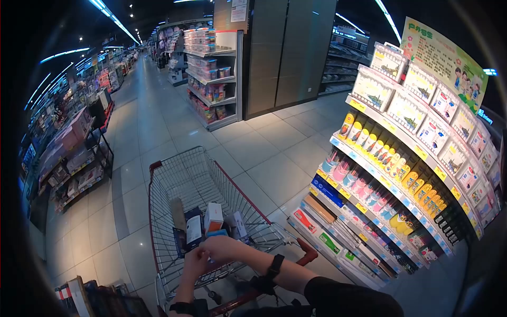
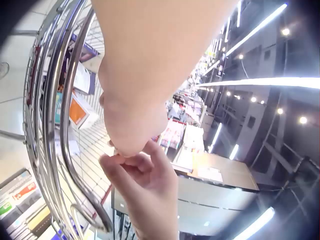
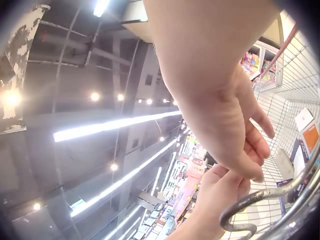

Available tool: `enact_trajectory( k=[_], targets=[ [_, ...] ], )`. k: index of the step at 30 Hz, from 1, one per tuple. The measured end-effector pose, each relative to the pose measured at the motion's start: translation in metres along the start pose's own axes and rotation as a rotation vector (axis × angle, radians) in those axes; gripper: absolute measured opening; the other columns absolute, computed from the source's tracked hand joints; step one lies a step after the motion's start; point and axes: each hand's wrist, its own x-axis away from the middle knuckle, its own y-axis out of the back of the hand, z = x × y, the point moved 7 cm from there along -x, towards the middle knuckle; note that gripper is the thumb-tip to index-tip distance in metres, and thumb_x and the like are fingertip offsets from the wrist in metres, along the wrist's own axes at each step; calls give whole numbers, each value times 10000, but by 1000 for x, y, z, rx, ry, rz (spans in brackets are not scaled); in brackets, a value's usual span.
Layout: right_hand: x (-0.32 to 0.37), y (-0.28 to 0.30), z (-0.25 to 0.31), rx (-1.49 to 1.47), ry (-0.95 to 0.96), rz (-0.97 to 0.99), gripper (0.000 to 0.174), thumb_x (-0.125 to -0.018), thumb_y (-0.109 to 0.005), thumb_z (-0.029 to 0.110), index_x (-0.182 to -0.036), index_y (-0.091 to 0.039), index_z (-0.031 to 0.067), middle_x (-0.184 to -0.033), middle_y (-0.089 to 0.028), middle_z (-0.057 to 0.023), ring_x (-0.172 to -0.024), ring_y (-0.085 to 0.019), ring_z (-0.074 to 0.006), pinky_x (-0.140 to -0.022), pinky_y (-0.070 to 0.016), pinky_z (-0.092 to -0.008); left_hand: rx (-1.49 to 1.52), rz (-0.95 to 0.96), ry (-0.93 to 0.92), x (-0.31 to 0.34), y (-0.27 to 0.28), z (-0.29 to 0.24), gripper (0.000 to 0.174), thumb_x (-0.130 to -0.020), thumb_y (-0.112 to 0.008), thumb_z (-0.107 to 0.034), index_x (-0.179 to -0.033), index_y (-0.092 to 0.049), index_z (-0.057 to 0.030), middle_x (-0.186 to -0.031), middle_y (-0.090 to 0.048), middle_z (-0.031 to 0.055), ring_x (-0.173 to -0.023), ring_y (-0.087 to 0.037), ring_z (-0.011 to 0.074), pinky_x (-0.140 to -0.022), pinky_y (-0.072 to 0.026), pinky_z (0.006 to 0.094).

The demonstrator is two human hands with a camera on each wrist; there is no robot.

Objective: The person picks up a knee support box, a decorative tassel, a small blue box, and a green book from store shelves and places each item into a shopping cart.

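Observation:
Over the near end of a wire shopping cart [image 1: 207, 152], my two hands meet. My left hand [image 1: 194, 263] has bent fingers that touch my right hand [image 1: 224, 247]; their tips are partly hidden behind it in the right wrist view. The right hand's fingers are loosely bent, its thumb against the left hand. No object shows between the hands. Below them in the cart lie a white box with an orange side [image 1: 213, 216], a dark blue package with a white label [image 1: 193, 230], a long grey-brown item [image 1: 178, 213] and a white-and-purple box [image 1: 237, 224].
A red cart handle [image 1: 307, 251] is under my right forearm. A stocked display shelf [image 1: 391, 179] stands close on the right. Ahead is a shelf of plastic tubs [image 1: 211, 74]. Display racks [image 1: 79, 158] line the left, beside a tiled aisle [image 1: 150, 111].

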Motion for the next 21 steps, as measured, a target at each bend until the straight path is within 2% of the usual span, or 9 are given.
enact_trajectory(
  k=[1,3,4,8,10,14,16,21],
  targets=[
    [-7,8,-5,5,-15,-5,239,-712,-602,148,-919,-577,32,-881,-620,-142,-853,-595,-302,-735,-457,-390,6,11,-11,-12,-3,-2,245,-797,-607,-228,-882,-620,1,-693,-611,137,-649,-612,204,-597,-462,315],
    [-18,27,-9,-111,-8,-48,343,-668,-674,167,-963,-566,29,-898,-625,-135,-857,-596,-307,-738,-459,-382,66,-167,-109,-35,9,-11,251,-788,-615,-233,-869,-619,4,-691,-606,148,-640,-609,214,-589,-457,318],
    [-25,40,-10,-191,-42,-6,427,-622,-730,178,-984,-559,28,-911,-627,-130,-864,-595,-312,-745,-459,-384,157,-162,-128,-43,17,-23,253,-778,-628,-225,-870,-618,10,-696,-607,151,-649,-614,221,-588,-455,318],
    [-62,51,-40,-260,-102,67,431,-640,-711,189,-1003,-544,27,-918,-627,-134,-871,-593,-317,-747,-459,-383,173,-96,-105,-92,15,0,255,-778,-632,-206,-880,-615,27,-713,-618,146,-661,-614,195,-598,-452,310],
    [-82,53,-50,-188,2,-2,390,-655,-689,189,-970,-535,17,-883,-620,-146,-852,-593,-328,-721,-459,-390,306,-113,-98,-112,21,3,238,-792,-622,-181,-879,-611,40,-751,-633,130,-693,-610,168,-625,-453,301],
    [-120,68,-75,-68,-30,-126,341,-670,-657,169,-933,-509,10,-816,-606,-161,-818,-589,-346,-692,-452,-404,447,-62,-32,-156,27,25,227,-809,-605,-165,-874,-604,53,-789,-639,116,-727,-602,149,-650,-450,290],
    [-140,71,-90,-137,-183,-34,306,-686,-626,145,-917,-475,14,-785,-590,-174,-786,-583,-361,-669,-443,-421,531,-37,34,-178,34,34,238,-828,-595,-179,-869,-596,56,-792,-633,109,-740,-597,146,-655,-446,287],
    [-178,83,-117,-116,-113,-72,292,-707,-605,156,-924,-467,18,-785,-588,-179,-775,-581,-365,-652,-440,-425,534,-3,54,-224,50,33,287,-870,-552,-227,-847,-583,58,-761,-618,95,-714,-569,122,-630,-429,281]
  ],
)
